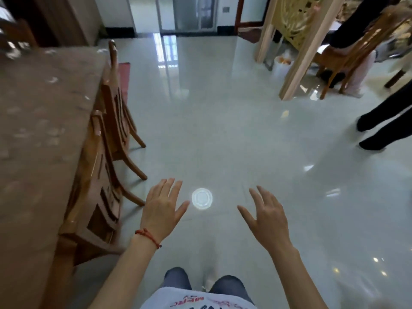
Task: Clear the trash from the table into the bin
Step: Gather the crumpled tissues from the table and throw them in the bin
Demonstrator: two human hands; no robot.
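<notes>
table blurred — scraps on it unreadable, left edge cropped

I see bright daylight from the far glass doors streaking glare across the glossy pale tiled floor. The brown patterned table at left smears with motion blur, and edges bow from wide-angle distortion.

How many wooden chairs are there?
3. Two chairs are tucked at the table's edge on the left, a nearer one and a farther one; a third stands far right. Others may be hidden.
</notes>
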